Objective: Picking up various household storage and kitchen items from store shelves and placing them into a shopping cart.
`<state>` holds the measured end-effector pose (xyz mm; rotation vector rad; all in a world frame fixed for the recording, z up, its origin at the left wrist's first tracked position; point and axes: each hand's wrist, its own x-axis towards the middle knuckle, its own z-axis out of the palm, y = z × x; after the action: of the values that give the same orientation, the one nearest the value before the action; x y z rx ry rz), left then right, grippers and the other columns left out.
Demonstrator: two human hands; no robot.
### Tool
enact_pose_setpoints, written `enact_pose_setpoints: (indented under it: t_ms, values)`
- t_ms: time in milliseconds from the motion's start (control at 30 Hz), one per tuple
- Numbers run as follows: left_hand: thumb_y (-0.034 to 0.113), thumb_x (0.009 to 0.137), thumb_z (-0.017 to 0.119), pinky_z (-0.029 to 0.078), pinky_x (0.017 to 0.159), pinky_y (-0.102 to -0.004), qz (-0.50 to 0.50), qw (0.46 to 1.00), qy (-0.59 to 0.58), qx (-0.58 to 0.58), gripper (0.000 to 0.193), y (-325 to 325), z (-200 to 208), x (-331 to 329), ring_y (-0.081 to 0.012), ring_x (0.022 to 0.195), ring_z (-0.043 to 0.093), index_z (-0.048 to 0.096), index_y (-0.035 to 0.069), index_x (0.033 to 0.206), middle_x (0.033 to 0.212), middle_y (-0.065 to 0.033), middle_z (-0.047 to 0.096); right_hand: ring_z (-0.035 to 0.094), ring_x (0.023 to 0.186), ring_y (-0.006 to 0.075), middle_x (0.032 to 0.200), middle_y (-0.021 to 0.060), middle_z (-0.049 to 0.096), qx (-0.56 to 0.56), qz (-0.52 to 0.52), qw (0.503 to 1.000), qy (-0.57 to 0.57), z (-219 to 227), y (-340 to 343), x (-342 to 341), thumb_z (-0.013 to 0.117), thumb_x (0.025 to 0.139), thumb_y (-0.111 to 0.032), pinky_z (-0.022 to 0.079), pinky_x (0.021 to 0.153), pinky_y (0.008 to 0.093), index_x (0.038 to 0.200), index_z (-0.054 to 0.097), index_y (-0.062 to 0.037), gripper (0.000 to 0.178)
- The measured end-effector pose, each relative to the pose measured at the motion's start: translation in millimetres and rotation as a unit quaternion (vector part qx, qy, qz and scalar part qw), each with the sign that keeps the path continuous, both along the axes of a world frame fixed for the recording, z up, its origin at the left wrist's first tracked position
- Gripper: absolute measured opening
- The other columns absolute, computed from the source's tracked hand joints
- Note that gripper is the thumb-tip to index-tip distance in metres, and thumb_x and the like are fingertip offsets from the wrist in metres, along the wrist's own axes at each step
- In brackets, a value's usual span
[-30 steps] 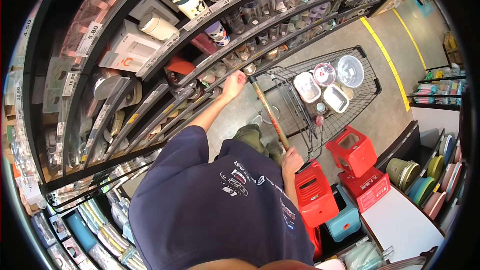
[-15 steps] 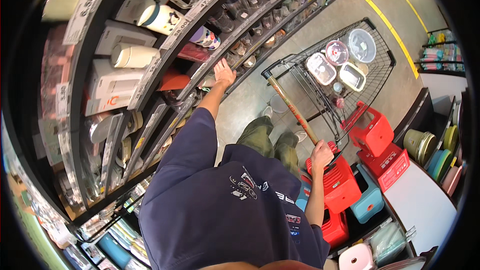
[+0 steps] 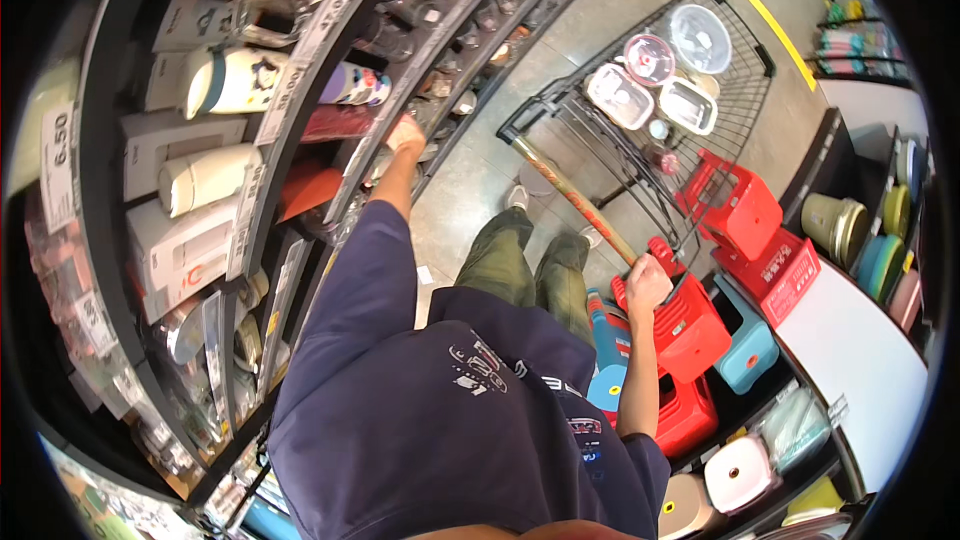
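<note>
My right hand (image 3: pixel 649 284) is wrapped round the near end of the handle bar (image 3: pixel 565 190) of a black wire shopping cart (image 3: pixel 745 105). In the cart sit a round clear tub (image 3: pixel 700 38), a round container with a pinkish rim (image 3: pixel 649 59), white-rimmed rectangular containers (image 3: pixel 687 106) and small jars. On the left my left arm stretches to the shelves, and my left hand (image 3: pixel 405 133) is at the edge of a lower shelf, beside a dark red box (image 3: pixel 340 123). Its fingers are blurred and partly hidden, so a hold on anything does not show.
Shelves along my left carry cream bottles (image 3: pixel 205 180), a patterned tumbler (image 3: pixel 355 85), boxes and glassware. Red stools (image 3: pixel 735 210) and blue stools (image 3: pixel 748 345) stand at right, close to the cart. A white panel (image 3: pixel 850 330) and stacked bowls lie beyond. Yellow lines (image 3: pixel 750 5) mark the floor.
The view has shifted, with the shelves and cart now farther left and up. My left hand's outstretched fingers showed before; now they are blurred at the shelf. My right hand stays on the handle.
</note>
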<state>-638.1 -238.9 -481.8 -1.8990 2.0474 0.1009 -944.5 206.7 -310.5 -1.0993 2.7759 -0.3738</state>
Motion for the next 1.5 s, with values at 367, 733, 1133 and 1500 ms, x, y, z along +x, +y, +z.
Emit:
enact_pose_setpoints:
  t_ms: [367, 733, 1133, 1500]
  values:
    - [0.036, 0.080, 0.061, 0.035, 0.103, -0.0383, -0.083, 0.994, 0.074, -0.009, 0.066, 14.4, 0.8, 2.0, -0.0325, 0.121, 0.047, 0.037, 0.004, 0.132, 0.133, -0.0190, 0.045, 0.055, 0.052, 0.0344, 0.059, 0.0150, 0.056, -0.010, -0.024, 1.000, 0.003, 2.4, 1.2, 3.9, 0.049, 0.086, -0.021, 0.042, 0.049, 0.0432, 0.060, 0.056, -0.0039, 0.032]
    - [0.032, 0.072, 0.071, 0.046, 0.087, -0.0418, -0.066, 0.989, 0.121, 0.043, 0.078, 25.4, 44.1, -12.2, -0.0341, 0.100, 0.058, 0.030, 0.002, 0.130, 0.107, -0.0202, 0.058, 0.055, 0.051, 0.0336, 0.059, 0.0141, 0.056, -0.017, -0.006, 1.000, 0.010, -1.5, 2.2, 1.6, 0.048, 0.086, -0.022, 0.042, 0.048, 0.0429, 0.061, 0.056, -0.0045, 0.032]
    - [0.029, 0.067, 0.077, 0.046, 0.083, -0.0445, -0.076, 0.988, 0.134, 0.007, 0.070, 48.9, 88.6, -18.3, -0.0373, 0.098, 0.056, 0.036, 0.003, 0.118, 0.104, -0.0207, 0.055, 0.054, 0.051, 0.0363, 0.057, 0.0169, 0.054, -0.029, -0.016, 0.999, 0.001, 3.8, -1.1, 3.5, 0.046, 0.089, -0.025, 0.041, 0.048, 0.0456, 0.062, 0.054, -0.0052, 0.034]
    - [0.022, 0.066, 0.075, 0.039, 0.092, -0.0429, -0.195, 0.970, 0.131, -0.059, 0.064, 63.1, 86.9, -6.3, -0.0357, 0.111, 0.047, 0.041, 0.002, 0.116, 0.117, -0.0222, 0.046, 0.055, 0.052, 0.0355, 0.058, 0.0162, 0.055, -0.022, -0.018, 1.000, 0.003, 3.3, 0.5, 4.5, 0.045, 0.089, -0.024, 0.042, 0.049, 0.0450, 0.063, 0.055, -0.0054, 0.033]
